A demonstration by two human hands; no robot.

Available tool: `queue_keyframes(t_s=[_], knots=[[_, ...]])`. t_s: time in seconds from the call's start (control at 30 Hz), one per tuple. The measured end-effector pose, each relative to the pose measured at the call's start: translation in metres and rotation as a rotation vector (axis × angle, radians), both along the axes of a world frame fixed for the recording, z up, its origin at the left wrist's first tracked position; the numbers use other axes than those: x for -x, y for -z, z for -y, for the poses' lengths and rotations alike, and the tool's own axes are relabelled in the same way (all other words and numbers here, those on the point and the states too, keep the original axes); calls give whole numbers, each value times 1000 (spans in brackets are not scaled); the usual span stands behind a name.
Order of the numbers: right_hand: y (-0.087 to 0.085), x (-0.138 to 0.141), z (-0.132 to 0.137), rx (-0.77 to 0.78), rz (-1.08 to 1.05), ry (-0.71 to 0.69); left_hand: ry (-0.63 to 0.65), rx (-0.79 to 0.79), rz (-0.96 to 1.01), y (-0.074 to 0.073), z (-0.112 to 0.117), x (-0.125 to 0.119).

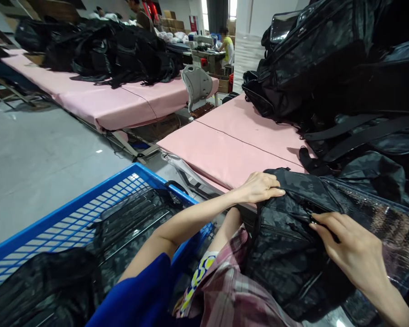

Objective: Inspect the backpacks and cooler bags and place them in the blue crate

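A pink table (pixel 238 145) stands ahead, with a blue basket (pixel 59 212) on the left. The dark bag (pixel 286 240) is at the table's near edge, by the person's lap, below and between both hands. The left hand (pixel 264 187) grips its upper left edge. The right hand (pixel 352 243), thumb and forefinger closed, pinches a small dark part near its upper middle, too small to identify.
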State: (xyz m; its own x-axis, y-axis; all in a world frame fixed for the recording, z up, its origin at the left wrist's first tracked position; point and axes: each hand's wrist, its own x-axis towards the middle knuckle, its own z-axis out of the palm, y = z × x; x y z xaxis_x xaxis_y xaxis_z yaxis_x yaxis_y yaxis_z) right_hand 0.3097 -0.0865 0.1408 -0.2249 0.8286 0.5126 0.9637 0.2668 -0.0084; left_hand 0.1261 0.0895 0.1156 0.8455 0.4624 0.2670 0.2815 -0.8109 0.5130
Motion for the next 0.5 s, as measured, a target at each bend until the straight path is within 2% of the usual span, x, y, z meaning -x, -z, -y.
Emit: queue_keyframes(t_s=[0.13,0.23,0.3,0.4,0.5], knots=[[12,-1,-14,82,-51,-17,-15,42,9,3,-5,1],[14,-12,-15,187,-298,-12,-39,104,4,8,-11,0],[14,-22,-14,193,-504,118,-46,152,3,13,-16,-1],[12,-37,-14,120,-698,362,-71,190,-4,21,-29,-3],[8,-49,-25,119,-824,402,-109,165,-9,26,-49,-4]])
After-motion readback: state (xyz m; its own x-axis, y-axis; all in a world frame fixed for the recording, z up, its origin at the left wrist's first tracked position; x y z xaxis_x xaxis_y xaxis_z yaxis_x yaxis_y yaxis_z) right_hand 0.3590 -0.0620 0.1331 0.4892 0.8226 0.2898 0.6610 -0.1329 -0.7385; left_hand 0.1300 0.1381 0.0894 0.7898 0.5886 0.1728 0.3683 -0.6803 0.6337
